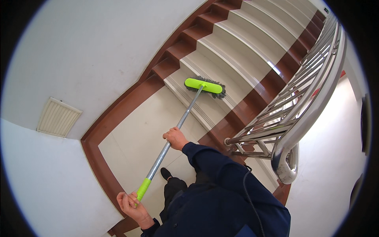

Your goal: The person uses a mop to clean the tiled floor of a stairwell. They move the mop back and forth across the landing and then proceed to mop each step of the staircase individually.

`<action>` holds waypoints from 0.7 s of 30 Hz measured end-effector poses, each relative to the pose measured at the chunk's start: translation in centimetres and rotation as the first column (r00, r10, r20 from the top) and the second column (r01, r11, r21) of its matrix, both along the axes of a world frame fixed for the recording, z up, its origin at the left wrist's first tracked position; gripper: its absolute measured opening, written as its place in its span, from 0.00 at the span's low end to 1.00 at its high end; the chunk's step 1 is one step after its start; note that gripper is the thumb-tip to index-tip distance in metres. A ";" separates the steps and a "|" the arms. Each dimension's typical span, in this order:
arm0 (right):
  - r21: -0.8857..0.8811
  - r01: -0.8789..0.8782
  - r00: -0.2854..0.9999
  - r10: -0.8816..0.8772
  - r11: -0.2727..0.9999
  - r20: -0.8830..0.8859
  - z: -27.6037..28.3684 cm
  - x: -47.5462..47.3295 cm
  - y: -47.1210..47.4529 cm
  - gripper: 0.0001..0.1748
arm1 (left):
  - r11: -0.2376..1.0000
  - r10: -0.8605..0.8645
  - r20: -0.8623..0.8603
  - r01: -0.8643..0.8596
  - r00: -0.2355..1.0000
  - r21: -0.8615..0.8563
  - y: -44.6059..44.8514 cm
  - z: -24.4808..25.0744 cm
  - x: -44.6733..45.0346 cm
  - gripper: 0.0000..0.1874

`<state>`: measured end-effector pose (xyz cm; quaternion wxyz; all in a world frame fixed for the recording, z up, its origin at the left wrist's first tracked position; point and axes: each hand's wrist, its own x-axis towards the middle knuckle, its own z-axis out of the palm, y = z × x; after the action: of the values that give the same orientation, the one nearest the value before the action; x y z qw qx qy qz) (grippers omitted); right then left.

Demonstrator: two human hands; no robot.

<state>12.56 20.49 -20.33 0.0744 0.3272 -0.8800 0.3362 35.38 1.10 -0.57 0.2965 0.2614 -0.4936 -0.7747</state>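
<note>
A mop (158, 161) with a grey metal pole, a lime-green end grip and a lime-green head plate reaches diagonally from lower left towards the stairs. Its head (203, 86), fringed with grey chenille strands, rests on one of the lowest light stair treads. Around the middle of the pole, my right hand (176, 138) is closed. My left hand (131, 207) is at the green grip at the lower end, palm turned up, with some fingers curled and the thumb side against the grip.
Light stairs (237, 53) with dark red borders rise to the upper right. A stainless steel handrail (314, 109) runs along their right side. A white wall with a vent grille (59, 117) stands at left. My shoe (166, 174) is on the tiled landing (133, 133).
</note>
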 end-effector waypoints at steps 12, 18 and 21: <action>0.103 -0.152 0.970 0.128 0.983 0.209 -4.0 1.6 -7.1 0.11 | 0.986 0.082 0.093 -0.067 0.992 -0.154 -2.0 0.0 0.5 0.05; -0.044 -0.077 0.971 0.084 0.996 0.223 -3.4 7.8 -4.9 0.13 | 0.988 -0.087 0.027 0.090 0.996 -0.123 -4.5 1.7 3.4 0.06; -0.133 -0.071 0.967 0.101 0.989 0.233 -2.7 10.8 -3.1 0.13 | 0.975 -0.164 0.015 0.165 0.986 -0.148 -5.2 2.6 4.5 0.06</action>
<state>23.31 17.34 -23.02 -0.0268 0.3171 -0.8450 0.4297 39.88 -4.10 2.03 0.2494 0.1979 -0.5704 -0.7571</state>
